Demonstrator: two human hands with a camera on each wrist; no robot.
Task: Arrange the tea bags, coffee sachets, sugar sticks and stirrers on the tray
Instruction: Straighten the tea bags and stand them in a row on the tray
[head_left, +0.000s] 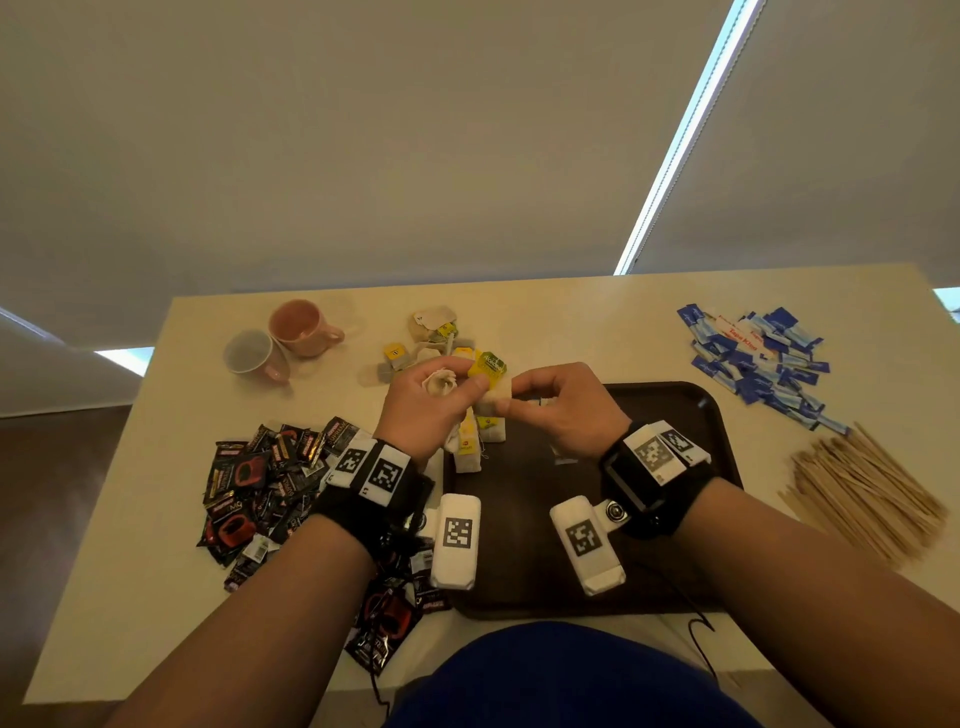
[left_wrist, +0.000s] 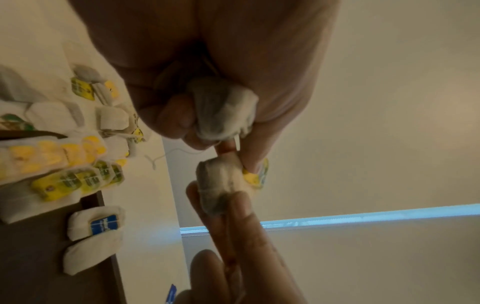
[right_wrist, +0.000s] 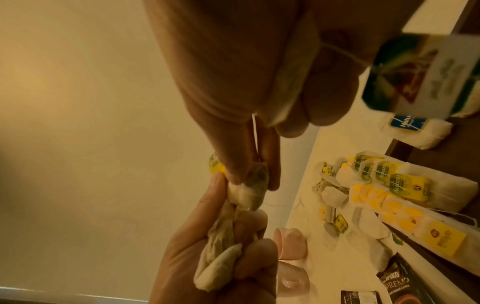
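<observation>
Both hands are raised just above the far left corner of the dark brown tray (head_left: 675, 519), meeting over one tea bag (head_left: 493, 397). The left hand (head_left: 431, 402) has its fingers curled round a crumpled tea bag (head_left: 440, 383) in the palm, while its thumb and forefinger pinch the left end of the bag shared between the hands. The right hand (head_left: 563, 410) pinches the other end of that same bag with thumb and fingertips; its remaining fingers are curled in, and in the right wrist view a string runs from them to a green paper tag (right_wrist: 426, 72) hanging close to the camera. A yellow and green tag (head_left: 487, 362) sticks up just behind the pinched bag.

On the tray's far left corner, below the hands, lie rows of tea bags with yellow tags (left_wrist: 54, 162), overlapping like tiles. Beside them on the tray rest two more white bags, one with a blue tag (left_wrist: 105, 223). Beyond the tray's far left corner a loose heap of tea bags (head_left: 426, 332) sits on the cream table (head_left: 130, 597).

Left of the tray is a pile of black and red coffee sachets (head_left: 265, 483). Farther back on that side lie two mugs (head_left: 283, 338) on their sides, one pink, one grey. Right of the tray's far corner is a heap of blue and white sugar sticks (head_left: 758, 358), and nearer, on the same side, a bundle of wooden stirrers (head_left: 862, 493).
</observation>
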